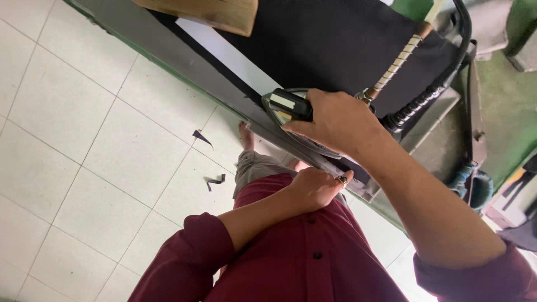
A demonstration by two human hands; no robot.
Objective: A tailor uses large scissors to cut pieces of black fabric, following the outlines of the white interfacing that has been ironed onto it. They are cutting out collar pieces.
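Note:
My right hand [335, 120] grips the black handle of an iron-like tool [288, 105] that rests on black cloth [335, 45] spread over a work table. A coiled-spring cable [394, 64] and a black ribbed hose [428, 95] run from the tool toward the upper right. My left hand [316, 187], with a ring on one finger, is curled into a fist against the table's grey front edge [224, 92], just below the tool. What its fingers pinch is hidden.
A wooden board [212, 12] lies at the table's far end. White floor tiles [84, 140] carry two black cloth scraps [202, 136] near my bare foot [246, 136]. Green machine parts and a metal tray [442, 120] crowd the right side.

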